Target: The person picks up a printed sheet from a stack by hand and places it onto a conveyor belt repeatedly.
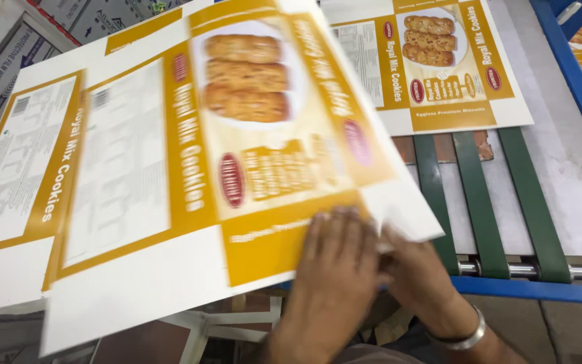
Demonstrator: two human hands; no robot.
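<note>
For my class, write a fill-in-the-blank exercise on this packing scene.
1. Both hands press on a flat printed carton sheet coloured white and ____.
2. The right hand wears a ____ bracelet at the wrist.
3. Another sheet lies on green ____.
4. The left hand lies ____ on the sheet.

Missing words: yellow; metal; belts; flat

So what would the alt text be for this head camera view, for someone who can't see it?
Two bare hands, the left hand and the right hand with a metal bracelet, press on the near edge of a flat, unfolded yellow and white biscuit carton sheet. Another printed sheet lies farther off on green conveyor belts in a blue frame.
</note>
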